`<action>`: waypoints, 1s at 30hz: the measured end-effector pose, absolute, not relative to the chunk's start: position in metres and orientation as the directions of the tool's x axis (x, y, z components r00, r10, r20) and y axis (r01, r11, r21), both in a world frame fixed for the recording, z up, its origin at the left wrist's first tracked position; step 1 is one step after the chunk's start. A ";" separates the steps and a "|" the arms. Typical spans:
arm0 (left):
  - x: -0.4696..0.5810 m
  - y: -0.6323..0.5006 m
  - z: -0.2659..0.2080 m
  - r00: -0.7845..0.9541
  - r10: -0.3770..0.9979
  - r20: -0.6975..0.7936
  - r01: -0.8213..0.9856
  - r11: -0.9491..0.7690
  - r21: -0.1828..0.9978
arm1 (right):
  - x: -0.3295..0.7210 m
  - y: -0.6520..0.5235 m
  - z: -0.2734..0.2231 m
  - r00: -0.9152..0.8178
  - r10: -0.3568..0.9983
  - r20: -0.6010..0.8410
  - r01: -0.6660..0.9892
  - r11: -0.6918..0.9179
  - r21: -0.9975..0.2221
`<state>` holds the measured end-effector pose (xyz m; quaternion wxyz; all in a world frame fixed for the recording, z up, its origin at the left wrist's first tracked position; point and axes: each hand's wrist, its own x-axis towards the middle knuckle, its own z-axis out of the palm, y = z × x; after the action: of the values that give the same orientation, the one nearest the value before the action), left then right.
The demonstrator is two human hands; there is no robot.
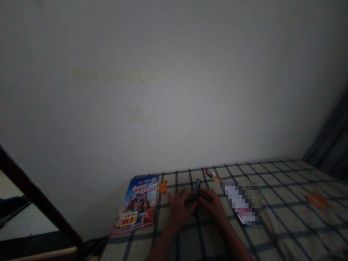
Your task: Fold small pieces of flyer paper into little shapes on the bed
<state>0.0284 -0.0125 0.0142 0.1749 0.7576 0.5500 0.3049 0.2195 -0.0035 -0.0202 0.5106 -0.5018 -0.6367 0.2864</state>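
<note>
My left hand (180,203) and my right hand (212,203) meet over the checked cloth, fingers curled inward. Between their fingertips stands a small, dark, narrow rectangular object (198,187), held upright and tilted slightly. Its kind is too dim to make out, and my fingers hide its lower part. Just left of my left hand lies a small orange cutout shape (162,187). Farther left is a stack of colorful printed flyers (140,203) marked 89.9.
A checked cloth (288,177) covers the surface up to a plain wall (190,90). Right of my hands lie a red and yellow wrapper strip (214,176) and a partly blurred flat item (239,204). Another orange piece (317,200) is farther right. A dark bar (40,195) slants at left.
</note>
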 end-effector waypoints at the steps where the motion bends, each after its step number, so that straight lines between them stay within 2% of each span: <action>1: 0.028 -0.013 0.014 0.205 0.941 0.270 0.726 -0.331 0.603 | 0.219 -0.004 -0.020 0.023 0.931 0.365 0.344 0.336 -0.877; 14: 0.026 -0.011 0.012 0.177 0.939 0.295 0.679 -0.333 0.654 | 0.223 -0.004 -0.018 0.062 0.912 0.406 0.351 0.361 -0.864; 22: 0.024 -0.009 0.010 0.106 0.924 0.367 0.671 -0.339 0.659 | 0.224 -0.002 -0.024 0.093 0.889 0.449 0.331 0.398 -0.856; 30: 0.022 -0.005 0.005 0.062 0.908 0.415 0.658 -0.350 0.667 | 0.225 -0.001 -0.025 0.152 0.838 0.524 0.384 0.438 -0.813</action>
<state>0.0224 -0.0045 0.0050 0.1525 0.7126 0.5493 0.4089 0.2248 -0.0009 -0.0250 0.5776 -0.4922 -0.6209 0.1966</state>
